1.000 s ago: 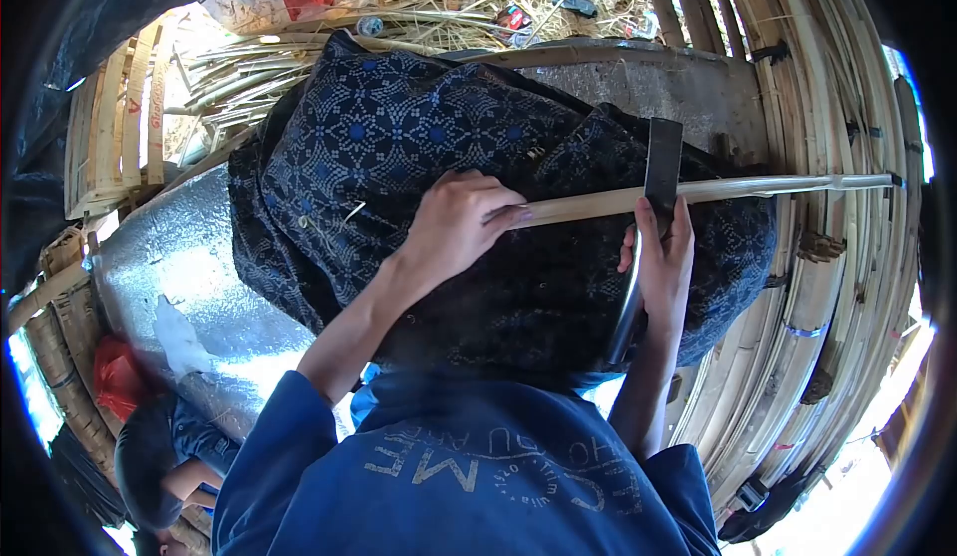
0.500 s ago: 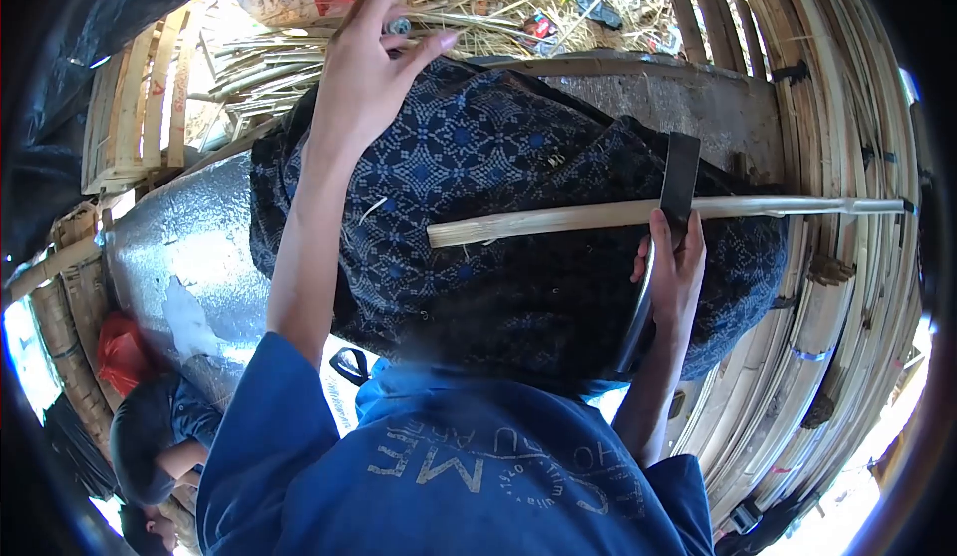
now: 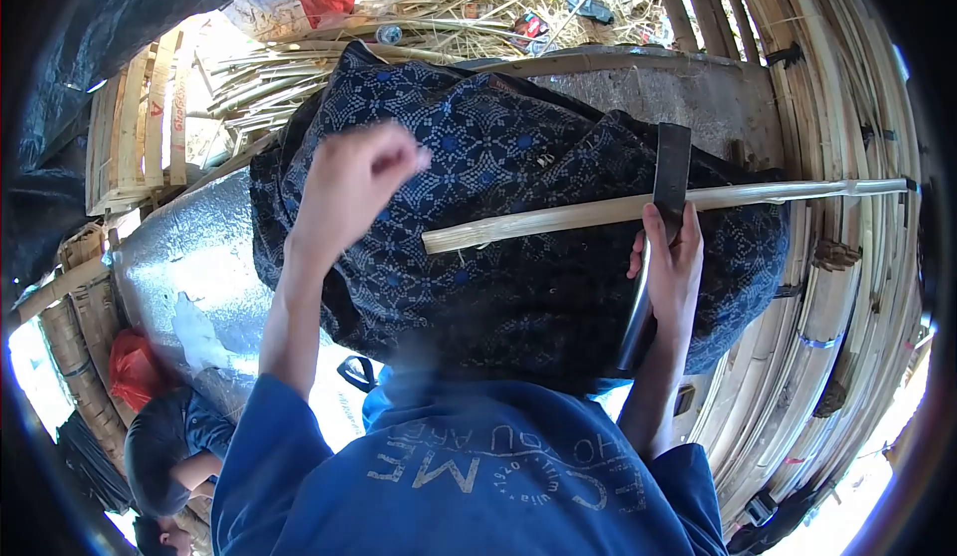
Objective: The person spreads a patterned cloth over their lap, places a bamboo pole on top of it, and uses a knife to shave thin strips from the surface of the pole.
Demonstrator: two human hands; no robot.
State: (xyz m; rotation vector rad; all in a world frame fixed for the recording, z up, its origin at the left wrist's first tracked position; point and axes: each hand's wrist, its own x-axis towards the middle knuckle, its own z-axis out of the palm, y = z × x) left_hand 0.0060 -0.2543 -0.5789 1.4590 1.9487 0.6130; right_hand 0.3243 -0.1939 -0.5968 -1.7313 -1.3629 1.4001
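A dark blue patterned cloth [image 3: 478, 147] covers the lap. Across it lies a pale split bamboo strip [image 3: 558, 219], its right end reaching the stacked bamboo. My right hand [image 3: 674, 257] is closed round a knife [image 3: 673, 162], whose dark flat blade crosses over the strip and whose curved handle runs down beside the wrist. My left hand [image 3: 364, 172] hovers above the cloth, up and left of the strip's near end, fingers curled in and slightly blurred; nothing shows in it.
Long bamboo strips [image 3: 847, 257] are stacked along the right. Shavings and thin strips [image 3: 269, 92] litter the ground ahead. A wooden crate [image 3: 140, 127] stands at the upper left, a red bag [image 3: 135, 369] at the lower left, near another person [image 3: 169, 446].
My left hand has come down and closer to the body, its spread fingers now curled. The right hand still holds the knife, and the strip's right end sits slightly higher.
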